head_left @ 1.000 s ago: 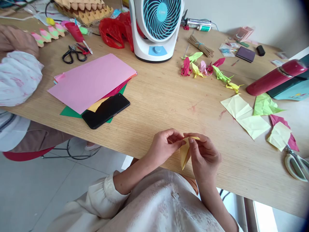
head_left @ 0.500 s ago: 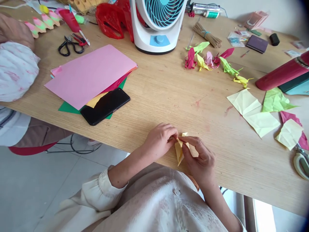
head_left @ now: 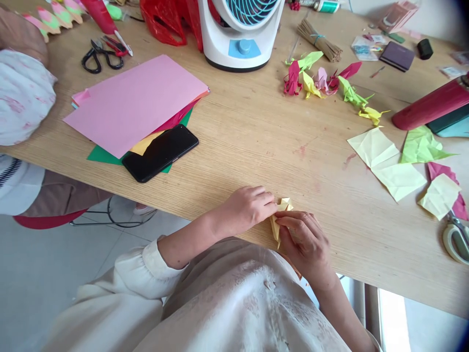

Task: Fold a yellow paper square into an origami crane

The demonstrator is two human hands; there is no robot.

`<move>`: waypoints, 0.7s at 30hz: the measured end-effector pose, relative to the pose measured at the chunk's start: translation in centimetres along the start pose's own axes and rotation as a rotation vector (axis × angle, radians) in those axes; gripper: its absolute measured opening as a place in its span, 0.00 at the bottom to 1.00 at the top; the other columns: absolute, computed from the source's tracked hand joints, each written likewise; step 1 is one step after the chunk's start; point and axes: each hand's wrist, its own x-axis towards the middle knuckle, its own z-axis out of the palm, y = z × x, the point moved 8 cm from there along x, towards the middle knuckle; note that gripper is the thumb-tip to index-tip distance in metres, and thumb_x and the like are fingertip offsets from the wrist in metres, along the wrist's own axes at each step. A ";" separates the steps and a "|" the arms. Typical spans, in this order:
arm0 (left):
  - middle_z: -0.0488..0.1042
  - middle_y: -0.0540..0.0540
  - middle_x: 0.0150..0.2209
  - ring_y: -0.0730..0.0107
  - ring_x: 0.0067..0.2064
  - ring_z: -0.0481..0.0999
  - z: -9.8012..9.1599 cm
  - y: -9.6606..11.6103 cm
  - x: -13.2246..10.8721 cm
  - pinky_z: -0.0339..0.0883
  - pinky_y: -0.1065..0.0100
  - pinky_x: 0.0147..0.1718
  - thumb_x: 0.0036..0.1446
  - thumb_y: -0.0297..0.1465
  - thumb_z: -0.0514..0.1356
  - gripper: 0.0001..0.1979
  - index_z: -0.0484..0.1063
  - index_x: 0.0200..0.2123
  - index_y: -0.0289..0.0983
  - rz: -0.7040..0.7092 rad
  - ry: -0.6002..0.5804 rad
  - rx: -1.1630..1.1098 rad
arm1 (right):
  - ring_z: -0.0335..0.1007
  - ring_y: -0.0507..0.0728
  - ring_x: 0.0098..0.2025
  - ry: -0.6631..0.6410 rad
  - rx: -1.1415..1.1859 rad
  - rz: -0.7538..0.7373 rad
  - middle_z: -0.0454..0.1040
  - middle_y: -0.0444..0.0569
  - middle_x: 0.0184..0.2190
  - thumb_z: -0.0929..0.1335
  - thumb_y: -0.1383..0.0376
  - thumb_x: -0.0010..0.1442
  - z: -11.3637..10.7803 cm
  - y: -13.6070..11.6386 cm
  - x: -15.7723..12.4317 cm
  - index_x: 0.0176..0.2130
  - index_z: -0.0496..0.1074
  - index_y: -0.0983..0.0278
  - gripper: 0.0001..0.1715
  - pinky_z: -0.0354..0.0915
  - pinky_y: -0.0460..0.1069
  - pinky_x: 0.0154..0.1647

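Observation:
Near the table's front edge, both hands are closed on a small folded piece of pale yellow origami paper [head_left: 274,229]. My left hand [head_left: 249,208] grips its left side, with the fingertips curled over and partly hidden. From the right, my right hand [head_left: 304,242] pinches the paper between thumb and fingers. One folded tip points up beyond the fingers and a narrow point hangs down toward the table edge. The middle folds are covered by my fingers.
Left are a black phone [head_left: 161,152], coloured paper sheets [head_left: 142,98] and scissors [head_left: 100,57], near another person's sleeve [head_left: 24,98]. A fan [head_left: 236,46] stands at the back. Several folded paper figures [head_left: 311,85], creased papers [head_left: 388,161], a red bottle [head_left: 428,105] and more scissors [head_left: 456,237] lie right.
My left hand has shifted slightly right, closer to my right hand, and covers more of the paper. The folded paper looks narrower now. The view has tilted slightly downward.

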 end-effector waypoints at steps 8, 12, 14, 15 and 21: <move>0.76 0.43 0.41 0.66 0.42 0.73 -0.1 0.4 0.0 0.66 0.66 0.43 0.69 0.25 0.52 0.10 0.74 0.41 0.35 0.092 0.004 -0.086 | 0.74 0.57 0.43 0.029 0.059 0.071 0.77 0.49 0.43 0.65 0.77 0.62 -0.4 0.5 -0.2 0.45 0.71 0.58 0.16 0.69 0.54 0.42; 0.77 0.42 0.41 0.66 0.42 0.74 0.1 0.8 0.3 0.67 0.65 0.43 0.69 0.25 0.51 0.11 0.74 0.41 0.34 0.111 0.024 -0.131 | 0.75 0.55 0.42 0.059 0.074 0.103 0.76 0.49 0.42 0.65 0.76 0.63 -0.8 0.8 -0.4 0.45 0.71 0.58 0.15 0.70 0.51 0.40; 0.78 0.42 0.42 0.66 0.43 0.75 0.0 1.0 0.4 0.68 0.66 0.45 0.70 0.25 0.51 0.11 0.74 0.41 0.33 0.115 0.046 -0.179 | 0.75 0.55 0.43 0.065 0.084 0.116 0.76 0.49 0.43 0.65 0.76 0.63 -1.0 1.0 -0.6 0.44 0.71 0.58 0.15 0.70 0.51 0.40; 0.78 0.42 0.42 0.66 0.44 0.75 -0.1 1.1 0.4 0.69 0.66 0.46 0.70 0.25 0.51 0.11 0.73 0.41 0.33 0.114 0.057 -0.207 | 0.75 0.55 0.43 0.067 0.089 0.118 0.75 0.50 0.43 0.65 0.76 0.63 -1.0 1.1 -0.7 0.44 0.71 0.58 0.15 0.70 0.51 0.41; 0.78 0.42 0.40 0.67 0.42 0.75 0.2 1.8 0.2 0.69 0.67 0.43 0.69 0.24 0.51 0.11 0.74 0.39 0.34 0.151 0.020 -0.183 | 0.75 0.58 0.46 0.067 0.092 0.083 0.75 0.52 0.46 0.66 0.75 0.63 -1.4 1.1 -1.3 0.49 0.70 0.58 0.18 0.72 0.53 0.43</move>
